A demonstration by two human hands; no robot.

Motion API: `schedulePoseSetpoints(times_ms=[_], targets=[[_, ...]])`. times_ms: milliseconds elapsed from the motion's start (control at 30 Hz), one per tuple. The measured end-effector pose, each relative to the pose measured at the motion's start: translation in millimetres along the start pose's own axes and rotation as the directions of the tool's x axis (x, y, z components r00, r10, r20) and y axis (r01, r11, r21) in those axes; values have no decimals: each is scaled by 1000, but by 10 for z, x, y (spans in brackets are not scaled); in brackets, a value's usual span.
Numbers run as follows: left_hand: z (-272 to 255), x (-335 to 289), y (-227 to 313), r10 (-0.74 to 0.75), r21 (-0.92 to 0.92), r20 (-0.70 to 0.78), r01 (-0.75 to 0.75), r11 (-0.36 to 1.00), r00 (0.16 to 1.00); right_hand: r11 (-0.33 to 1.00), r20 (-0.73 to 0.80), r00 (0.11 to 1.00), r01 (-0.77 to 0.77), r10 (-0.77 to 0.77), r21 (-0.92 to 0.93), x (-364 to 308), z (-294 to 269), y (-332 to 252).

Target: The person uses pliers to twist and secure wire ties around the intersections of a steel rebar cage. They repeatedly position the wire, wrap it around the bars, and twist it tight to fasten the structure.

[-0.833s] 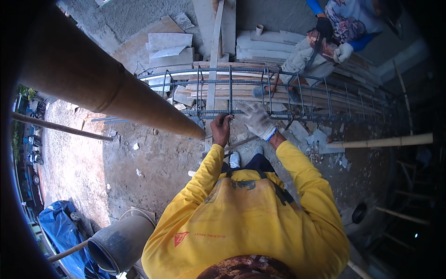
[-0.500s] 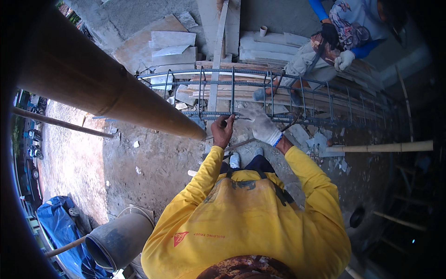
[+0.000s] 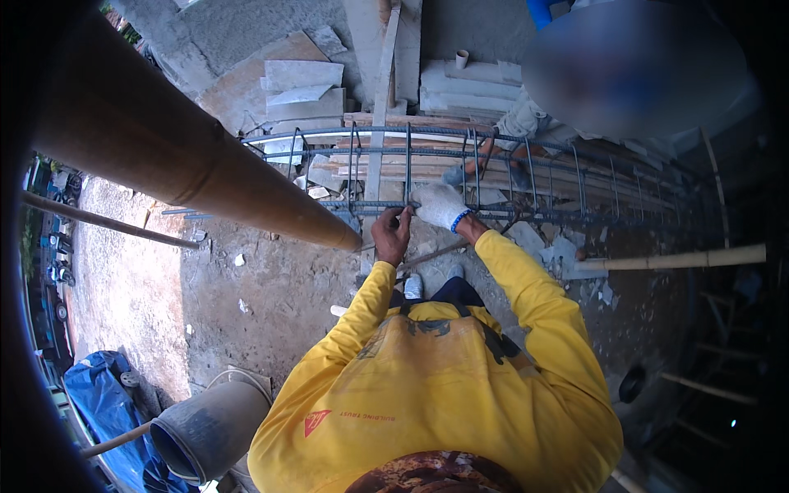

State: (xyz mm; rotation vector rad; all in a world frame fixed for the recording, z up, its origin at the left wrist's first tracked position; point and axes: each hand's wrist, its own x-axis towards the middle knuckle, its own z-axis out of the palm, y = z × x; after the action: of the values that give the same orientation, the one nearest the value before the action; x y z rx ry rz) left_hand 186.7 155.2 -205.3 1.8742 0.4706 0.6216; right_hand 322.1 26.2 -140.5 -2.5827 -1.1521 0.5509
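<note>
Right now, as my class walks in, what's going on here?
A person in a yellow long-sleeved shirt has both hands at the near side of a steel rebar cage. The bare left hand has its fingers drawn together; the gloved right hand is close beside it. Anything small between them is too fine to make out. A thick bamboo pole slants in from the left, and a partly blurred co-worker is beyond the cage.

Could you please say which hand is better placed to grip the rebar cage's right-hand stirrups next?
Probably the right hand: gloved and nearer those stirrups; the bare left hand is farther left.
</note>
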Motion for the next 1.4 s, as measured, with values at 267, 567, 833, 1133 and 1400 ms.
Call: schedulePoseSetpoints(times_ms=[267,567,833,1133,1400], targets=[[-22,-11,36,-2,37,-4,2,999,1000,935,230,920,343,-316,-88,196,-238,486],[-13,-7,-18,50,30,-26,-49,998,998,988,57,993,98,-106,116,366,-154,186],[-22,-1,-2,94,54,-35,-92,994,995,983,-256,950,183,-179,-8,127,-251,-44],[-68,4,22,65,36,-8,-65,997,998,965,-319,920,170,-228,-198,-82,-257,-269],[-66,-28,-37,109,44,9,-109,993,994,880,-45,993,-76,110,469,-150,-241,-314]])
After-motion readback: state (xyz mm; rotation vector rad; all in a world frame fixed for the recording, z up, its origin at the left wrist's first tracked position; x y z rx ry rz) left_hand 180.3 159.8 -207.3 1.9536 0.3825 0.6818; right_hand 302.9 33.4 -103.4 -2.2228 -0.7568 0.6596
